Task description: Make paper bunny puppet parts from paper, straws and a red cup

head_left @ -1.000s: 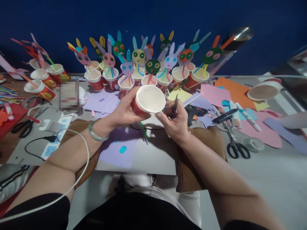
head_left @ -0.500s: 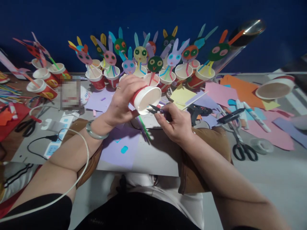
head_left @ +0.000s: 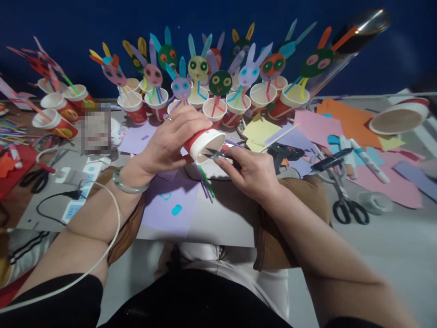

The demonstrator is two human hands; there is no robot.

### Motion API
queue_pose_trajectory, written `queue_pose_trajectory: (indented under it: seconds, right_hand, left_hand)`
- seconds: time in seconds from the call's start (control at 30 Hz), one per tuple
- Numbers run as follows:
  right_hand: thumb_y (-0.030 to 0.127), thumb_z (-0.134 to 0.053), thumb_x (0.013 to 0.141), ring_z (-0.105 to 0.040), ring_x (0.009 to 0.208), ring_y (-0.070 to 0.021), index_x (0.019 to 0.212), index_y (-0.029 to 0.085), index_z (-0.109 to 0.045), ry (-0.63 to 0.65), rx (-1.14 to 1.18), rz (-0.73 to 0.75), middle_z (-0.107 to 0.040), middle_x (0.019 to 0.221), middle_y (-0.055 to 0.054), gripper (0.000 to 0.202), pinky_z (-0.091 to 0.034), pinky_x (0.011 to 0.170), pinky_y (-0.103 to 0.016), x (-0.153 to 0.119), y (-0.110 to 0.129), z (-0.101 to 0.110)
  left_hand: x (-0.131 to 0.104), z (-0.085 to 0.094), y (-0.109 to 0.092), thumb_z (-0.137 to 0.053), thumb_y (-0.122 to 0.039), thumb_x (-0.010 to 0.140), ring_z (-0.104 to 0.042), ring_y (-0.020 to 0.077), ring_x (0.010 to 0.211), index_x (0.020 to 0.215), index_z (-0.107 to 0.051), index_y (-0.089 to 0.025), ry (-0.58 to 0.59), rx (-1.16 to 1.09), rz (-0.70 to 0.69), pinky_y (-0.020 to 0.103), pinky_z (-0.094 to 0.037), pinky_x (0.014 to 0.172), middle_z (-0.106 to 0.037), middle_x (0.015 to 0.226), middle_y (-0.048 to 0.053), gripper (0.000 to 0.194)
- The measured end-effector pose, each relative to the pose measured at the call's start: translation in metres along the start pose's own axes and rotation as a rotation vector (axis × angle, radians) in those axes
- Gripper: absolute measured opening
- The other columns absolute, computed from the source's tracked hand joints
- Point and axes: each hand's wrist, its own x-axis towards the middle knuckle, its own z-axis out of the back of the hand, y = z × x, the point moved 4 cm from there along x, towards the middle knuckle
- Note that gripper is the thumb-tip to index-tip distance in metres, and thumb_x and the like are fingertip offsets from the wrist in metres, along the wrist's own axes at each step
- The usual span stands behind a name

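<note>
My left hand point(head_left: 177, 136) is wrapped round a red paper cup point(head_left: 210, 141) with a white inside, tilted so its mouth faces right and toward me. In my right hand point(head_left: 254, 171) is a pair of small dark scissors point(head_left: 212, 153), their handles hidden by my fingers. The pointed blades are parted and reach into the cup's mouth. Whether they touch its wall I cannot tell. Below the cup, several green and purple straws point(head_left: 205, 183) lie near a purple paper sheet point(head_left: 164, 214) bearing small blue paper cutouts point(head_left: 176, 210).
Behind my hands stand several red cups with rabbit-faced straw figures point(head_left: 220, 84). To the right lie a black glue gun point(head_left: 285, 155), larger scissors point(head_left: 344, 205), markers point(head_left: 368, 161), clear tape point(head_left: 374, 202) and coloured paper point(head_left: 344, 120). A power strip point(head_left: 90, 175) and white cable point(head_left: 114, 205) are left.
The scissor blades have moved further into the cup's mouth. My left hand and the cup have shifted slightly left and up in view.
</note>
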Motion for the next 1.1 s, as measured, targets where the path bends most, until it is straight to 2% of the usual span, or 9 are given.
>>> queue_pose_trajectory:
  seconds: [0.17, 0.27, 0.33, 0.47, 0.53, 0.6, 0.8, 1.0, 1.1]
  right_hand:
    - [0.059, -0.042, 0.109, -0.065, 0.069, -0.0203, 0.097, 0.018, -0.075, 0.036, -0.005, 0.002, -0.074, 0.079, -0.008, 0.053, -0.035, 0.062, -0.030, 0.000, 0.000, -0.001]
    - [0.060, -0.043, 0.109, -0.065, 0.069, -0.0203, 0.098, 0.019, -0.075, 0.063, 0.021, -0.011, -0.074, 0.081, -0.007, 0.053, -0.034, 0.063, -0.030, 0.000, -0.001, -0.002]
    - [0.062, -0.044, 0.108, -0.061, 0.065, -0.0194, 0.096, 0.020, -0.074, 0.089, 0.050, -0.030, -0.071, 0.075, -0.006, 0.054, -0.032, 0.062, -0.031, 0.001, -0.002, -0.003]
    - [0.064, -0.045, 0.106, -0.053, 0.059, -0.0170, 0.089, 0.021, -0.071, 0.136, 0.126, -0.060, -0.061, 0.065, -0.002, 0.053, -0.031, 0.060, -0.031, 0.003, -0.002, -0.003]
    - [0.063, -0.046, 0.106, -0.051, 0.057, -0.0162, 0.088, 0.021, -0.070, 0.145, 0.153, -0.066, -0.058, 0.063, -0.001, 0.052, -0.031, 0.059, -0.030, 0.004, -0.002, -0.002]
    - [0.062, -0.047, 0.106, -0.049, 0.056, -0.0156, 0.086, 0.021, -0.069, 0.154, 0.173, -0.070, -0.056, 0.062, -0.001, 0.051, -0.031, 0.059, -0.030, 0.004, -0.002, -0.002]
    - [0.061, -0.051, 0.105, -0.045, 0.056, -0.0152, 0.086, 0.021, -0.069, 0.180, 0.223, -0.088, -0.054, 0.061, 0.000, 0.048, -0.032, 0.061, -0.031, 0.003, -0.001, -0.002]
    - [0.060, -0.052, 0.105, -0.044, 0.056, -0.0145, 0.082, 0.021, -0.066, 0.164, 0.255, -0.093, -0.052, 0.061, 0.000, 0.047, -0.033, 0.060, -0.030, 0.004, 0.000, -0.001]
    - [0.062, -0.051, 0.105, -0.043, 0.056, -0.0142, 0.080, 0.021, -0.064, 0.153, 0.264, -0.089, -0.050, 0.060, 0.001, 0.049, -0.033, 0.059, -0.030, 0.004, 0.001, -0.001]
  left_hand:
    - [0.000, 0.003, 0.002, -0.060, -0.060, 0.102, -0.068, 0.0327, 0.132, 0.137, -0.057, -0.027, 0.052, -0.088, 0.102, 0.067, -0.050, 0.120, -0.073, 0.135, 0.012, 0.049]
    - [0.000, 0.001, 0.002, -0.063, -0.056, 0.100, -0.068, 0.0322, 0.132, 0.143, -0.054, -0.027, 0.054, -0.087, 0.036, 0.067, -0.051, 0.119, -0.072, 0.139, 0.012, 0.053]
    - [0.000, -0.002, 0.007, -0.069, -0.058, 0.096, -0.069, 0.0313, 0.130, 0.141, -0.057, -0.029, 0.073, -0.122, 0.050, 0.064, -0.052, 0.119, -0.073, 0.138, 0.010, 0.054]
    - [0.001, -0.005, 0.019, -0.076, -0.072, 0.084, -0.071, 0.0338, 0.121, 0.119, -0.070, -0.032, 0.059, -0.258, 0.294, 0.066, -0.051, 0.119, -0.080, 0.122, 0.008, 0.053]
    - [0.000, -0.004, 0.022, -0.077, -0.074, 0.082, -0.071, 0.0349, 0.120, 0.115, -0.071, -0.031, 0.024, -0.296, 0.358, 0.068, -0.050, 0.119, -0.080, 0.119, 0.009, 0.055]
    - [0.000, -0.005, 0.020, -0.076, -0.074, 0.083, -0.071, 0.0343, 0.121, 0.117, -0.071, -0.031, 0.045, -0.289, 0.343, 0.068, -0.050, 0.120, -0.080, 0.120, 0.009, 0.055]
    - [0.003, -0.002, 0.006, -0.071, -0.059, 0.096, -0.070, 0.0298, 0.130, 0.136, -0.063, -0.029, 0.116, -0.189, 0.096, 0.062, -0.051, 0.120, -0.075, 0.137, 0.010, 0.051]
    - [0.008, 0.000, 0.006, -0.073, -0.067, 0.091, -0.069, 0.0319, 0.130, 0.122, -0.070, -0.030, 0.170, -0.196, 0.282, 0.064, -0.049, 0.123, -0.078, 0.130, 0.009, 0.048]
    - [0.009, 0.001, 0.004, -0.073, -0.063, 0.091, -0.070, 0.0313, 0.129, 0.123, -0.069, -0.033, 0.131, -0.194, 0.237, 0.063, -0.049, 0.124, -0.078, 0.131, 0.007, 0.044]
